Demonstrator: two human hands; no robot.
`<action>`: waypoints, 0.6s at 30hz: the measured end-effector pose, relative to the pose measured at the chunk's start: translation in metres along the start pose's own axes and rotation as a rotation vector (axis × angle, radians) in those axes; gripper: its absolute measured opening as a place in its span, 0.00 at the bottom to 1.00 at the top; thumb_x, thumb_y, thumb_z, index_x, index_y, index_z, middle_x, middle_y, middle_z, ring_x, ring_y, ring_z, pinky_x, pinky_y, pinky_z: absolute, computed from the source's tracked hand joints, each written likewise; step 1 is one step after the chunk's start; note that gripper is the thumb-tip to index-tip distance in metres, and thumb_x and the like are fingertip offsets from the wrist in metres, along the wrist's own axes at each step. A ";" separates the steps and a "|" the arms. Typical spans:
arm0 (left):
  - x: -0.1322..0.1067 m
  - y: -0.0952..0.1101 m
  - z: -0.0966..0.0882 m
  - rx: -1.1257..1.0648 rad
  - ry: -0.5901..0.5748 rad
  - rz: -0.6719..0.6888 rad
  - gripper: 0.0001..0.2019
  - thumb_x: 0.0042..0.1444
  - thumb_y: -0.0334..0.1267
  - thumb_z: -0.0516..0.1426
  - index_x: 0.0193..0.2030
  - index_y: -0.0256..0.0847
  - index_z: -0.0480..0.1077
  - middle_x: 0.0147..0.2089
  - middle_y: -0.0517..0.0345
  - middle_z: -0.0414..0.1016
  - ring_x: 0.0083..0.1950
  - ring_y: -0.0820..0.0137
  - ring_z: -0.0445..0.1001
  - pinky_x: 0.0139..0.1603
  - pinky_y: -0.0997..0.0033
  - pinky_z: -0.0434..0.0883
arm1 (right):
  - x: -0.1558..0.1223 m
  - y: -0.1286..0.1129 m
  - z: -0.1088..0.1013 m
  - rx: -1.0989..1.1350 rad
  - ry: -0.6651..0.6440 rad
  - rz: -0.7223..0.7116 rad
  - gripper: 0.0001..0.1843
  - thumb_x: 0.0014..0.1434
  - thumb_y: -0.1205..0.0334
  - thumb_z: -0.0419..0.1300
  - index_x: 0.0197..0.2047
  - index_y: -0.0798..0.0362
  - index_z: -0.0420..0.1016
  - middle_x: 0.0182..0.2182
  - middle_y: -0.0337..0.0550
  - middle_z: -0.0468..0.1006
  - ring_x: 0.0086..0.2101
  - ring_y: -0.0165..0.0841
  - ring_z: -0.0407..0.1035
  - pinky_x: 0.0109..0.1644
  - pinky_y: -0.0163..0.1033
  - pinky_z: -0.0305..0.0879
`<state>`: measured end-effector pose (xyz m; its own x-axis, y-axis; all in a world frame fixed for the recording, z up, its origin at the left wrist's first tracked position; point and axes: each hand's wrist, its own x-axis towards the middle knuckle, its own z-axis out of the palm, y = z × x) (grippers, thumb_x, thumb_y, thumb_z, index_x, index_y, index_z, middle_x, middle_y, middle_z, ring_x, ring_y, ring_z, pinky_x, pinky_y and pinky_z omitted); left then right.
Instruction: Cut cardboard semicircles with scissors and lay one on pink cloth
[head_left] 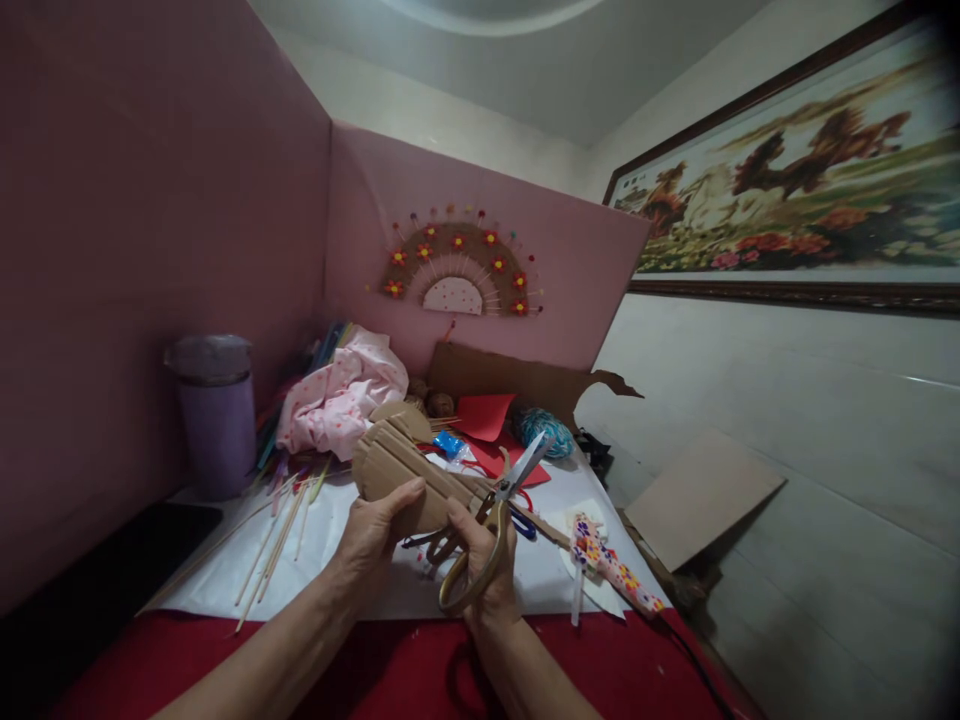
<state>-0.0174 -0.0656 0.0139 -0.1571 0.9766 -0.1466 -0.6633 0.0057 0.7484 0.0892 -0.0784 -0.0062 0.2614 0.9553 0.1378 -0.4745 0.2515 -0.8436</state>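
Observation:
My left hand (373,535) is closed round the lower edge of a rounded brown cardboard piece (394,462), holding it tilted above the table. My right hand (484,560) grips gold-handled scissors (491,530); their blades (525,465) stand slightly apart and point up and to the right, beside the right end of the cardboard. A second pair of scissors with blue and red handles (523,520) lies on the white paper just behind my right hand.
White paper (330,560) covers a red tablecloth (390,670). Wooden sticks (274,540), a purple lidded cup (216,415), pink dotted cloth (341,395), red paper (484,415), teal yarn (545,428), a floral glue gun (611,565) and cardboard sheets (701,490) surround my hands. Pink boards stand behind.

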 end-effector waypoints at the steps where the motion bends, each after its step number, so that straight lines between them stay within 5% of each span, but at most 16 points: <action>1: 0.000 0.000 0.001 0.002 0.008 -0.011 0.11 0.39 0.26 0.67 0.33 0.33 0.76 0.28 0.55 0.81 0.26 0.69 0.78 0.26 0.75 0.75 | 0.000 -0.001 0.000 -0.004 -0.006 -0.008 0.21 0.46 0.57 0.69 0.42 0.54 0.69 0.26 0.36 0.77 0.16 0.29 0.66 0.15 0.34 0.63; 7: 0.004 -0.004 -0.002 -0.018 -0.034 -0.069 0.12 0.40 0.25 0.67 0.35 0.33 0.76 0.28 0.55 0.81 0.26 0.69 0.78 0.27 0.76 0.75 | -0.002 -0.001 -0.002 -0.050 0.064 -0.059 0.21 0.45 0.57 0.69 0.41 0.56 0.70 0.29 0.41 0.79 0.22 0.34 0.72 0.21 0.35 0.68; 13: 0.003 -0.010 -0.007 -0.081 -0.201 -0.028 0.21 0.44 0.32 0.67 0.47 0.34 0.74 0.41 0.48 0.82 0.39 0.62 0.80 0.39 0.67 0.77 | -0.002 0.000 0.000 -0.041 0.149 -0.133 0.25 0.44 0.56 0.69 0.44 0.55 0.69 0.31 0.40 0.79 0.29 0.38 0.76 0.30 0.41 0.73; 18: 0.003 -0.012 -0.006 -0.032 -0.095 -0.018 0.20 0.41 0.30 0.68 0.44 0.32 0.75 0.37 0.50 0.82 0.34 0.64 0.80 0.35 0.69 0.77 | 0.000 0.004 0.001 -0.089 0.127 -0.136 0.25 0.44 0.54 0.70 0.43 0.54 0.69 0.32 0.42 0.79 0.29 0.38 0.76 0.30 0.41 0.73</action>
<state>-0.0145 -0.0644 0.0007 -0.0763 0.9924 -0.0966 -0.6888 0.0176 0.7248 0.0858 -0.0773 -0.0091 0.4240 0.8851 0.1917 -0.3528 0.3564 -0.8652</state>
